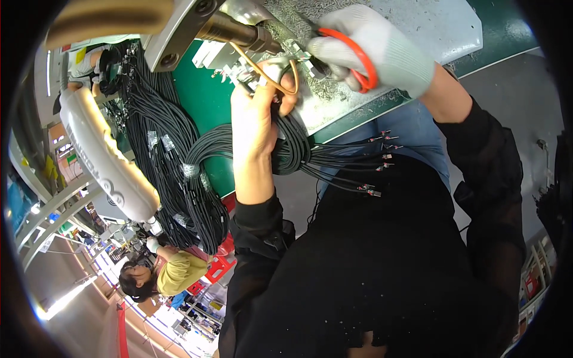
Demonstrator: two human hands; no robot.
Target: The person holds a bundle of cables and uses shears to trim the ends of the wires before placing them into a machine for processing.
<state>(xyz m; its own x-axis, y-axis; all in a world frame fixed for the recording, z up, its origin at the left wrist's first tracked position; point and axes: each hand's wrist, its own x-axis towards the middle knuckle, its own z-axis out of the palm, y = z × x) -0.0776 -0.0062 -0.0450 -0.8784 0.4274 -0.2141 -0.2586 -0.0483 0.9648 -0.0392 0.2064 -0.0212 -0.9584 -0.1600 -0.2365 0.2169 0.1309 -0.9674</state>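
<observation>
My bare left hand [255, 110] is closed at the machine's front, its fingers around the end of a black cable with small metal and white parts. Close to its fingertips loops a tan tube [277, 85]. A coiled bundle of black cables [292, 146] hangs below that hand, with stripped, connector-tipped ends spreading to the right over my lap. My right hand [391, 51], in a white glove, grips red-handled cutters [365, 59]. Their jaws point left toward small metal connector pieces [305, 58] beside my left fingers; whether they touch is unclear.
A metal machine cylinder [233, 34] overhangs my left hand. The pale worktop [430, 27] is strewn with metal clippings. At left, black cables [158, 125] are heaped on a green mat, near a white lamp [107, 155]. A person in yellow [182, 271] works beyond.
</observation>
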